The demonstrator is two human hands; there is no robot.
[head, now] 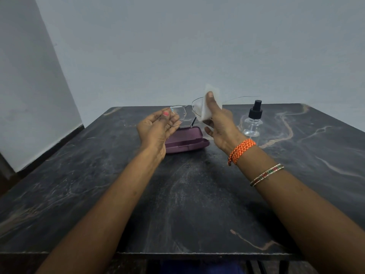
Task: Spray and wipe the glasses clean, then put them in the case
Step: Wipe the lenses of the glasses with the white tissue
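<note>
1. Across a dark marbled table [197,204]: one slab, bearing the whole job.
2. Just behind the hands, one purple case [187,141], lying open on the slab, nothing visible inside.
3. Right of the case, one clear spray bottle [253,123], black pump, upright, apart from both hands.
4. Left hand [156,125]: fingers curled, pinching the rim of one lens.
5. Right hand [217,119]: thumb and fingers clamping one white wipe [212,103] over the other lens.
6. Raised above the case, one pair of glasses [180,115], temples unfolded (one arm a mere hairline against the wall).
7. Likely handling: light, thin wire, easily bent; lenses slick once sprayed. Best held by rim or bridge, never by a temple tip.
</note>
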